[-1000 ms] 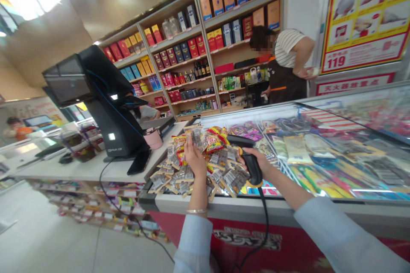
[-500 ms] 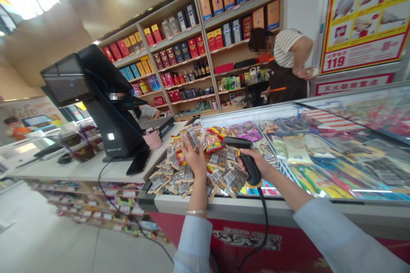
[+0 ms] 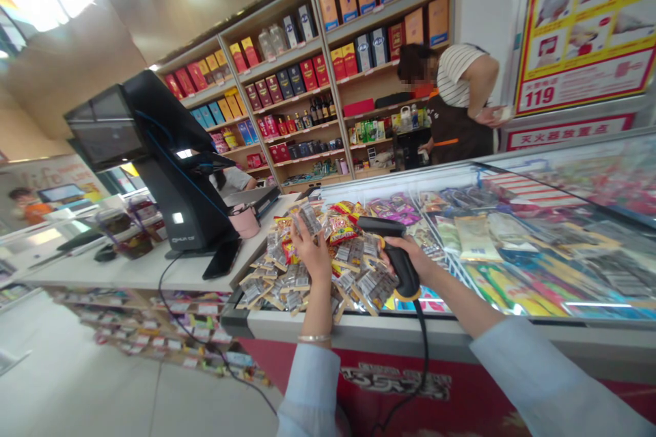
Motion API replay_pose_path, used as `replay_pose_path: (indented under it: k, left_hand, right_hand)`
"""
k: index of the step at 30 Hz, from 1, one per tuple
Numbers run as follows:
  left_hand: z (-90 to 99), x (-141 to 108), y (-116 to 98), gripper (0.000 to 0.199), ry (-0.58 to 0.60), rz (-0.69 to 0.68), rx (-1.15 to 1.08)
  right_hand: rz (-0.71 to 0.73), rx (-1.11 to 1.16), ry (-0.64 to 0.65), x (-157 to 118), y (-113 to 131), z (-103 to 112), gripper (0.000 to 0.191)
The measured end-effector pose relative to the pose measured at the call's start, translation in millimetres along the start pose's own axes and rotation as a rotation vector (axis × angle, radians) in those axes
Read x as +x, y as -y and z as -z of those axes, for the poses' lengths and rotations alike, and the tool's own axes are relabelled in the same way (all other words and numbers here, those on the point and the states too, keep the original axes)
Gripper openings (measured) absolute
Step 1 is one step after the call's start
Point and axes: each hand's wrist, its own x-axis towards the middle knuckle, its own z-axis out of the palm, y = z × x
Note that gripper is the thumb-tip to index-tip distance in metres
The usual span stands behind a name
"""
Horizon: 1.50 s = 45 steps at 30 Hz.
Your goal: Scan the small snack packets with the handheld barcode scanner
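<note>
My right hand [image 3: 414,256] is wrapped round the grip of a black barcode scanner [image 3: 402,266], whose head points left toward my other hand. A cable hangs down from the scanner's base. In my left hand [image 3: 313,252] is a small snack packet [image 3: 308,216], lifted at the top of the heap with its barcode side showing. Below and around both hands spreads a pile of snack packets [image 3: 294,278], many with barcodes facing up. Red and yellow packets [image 3: 342,229] lie just between the two hands, and purple packets [image 3: 392,209] lie behind the scanner.
A glass-topped freezer [image 3: 527,246] holding wrapped goods extends right. On the left counter stand a black checkout terminal [image 3: 174,177], a pink cup [image 3: 244,221] and a dark phone [image 3: 222,259]. Behind the freezer a person in an apron [image 3: 458,116] bends beside stocked shelves [image 3: 333,82].
Almost nothing differs. Both hands keep their places, the left with the packet and the right with the scanner; the view has shifted very slightly.
</note>
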Motion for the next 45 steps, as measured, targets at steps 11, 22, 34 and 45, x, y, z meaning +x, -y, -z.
replay_pose_path:
  k: [11, 22, 34, 45]
  left_hand:
    - [1.9, 0.4, -2.7, 0.068, 0.0, 0.025, -0.026]
    - [2.5, -0.1, -5.4, 0.068, 0.006, 0.055, -0.012]
    - [0.8, -0.3, -1.7, 0.068, 0.005, 0.027, -0.012]
    - [2.9, 9.7, -26.9, 0.071, 0.103, -0.008, -0.105]
  right_hand:
    - [0.001, -0.008, 0.011, -0.7, 0.5, 0.3, 0.028]
    - [-0.013, 0.007, 0.033, -1.6, 1.8, 2.0, 0.028]
    - [-0.009, 0.002, 0.0, -1.6, 2.1, 2.7, 0.027]
    - [0.03, 0.052, -0.087, -11.1, 24.5, 11.3, 0.024]
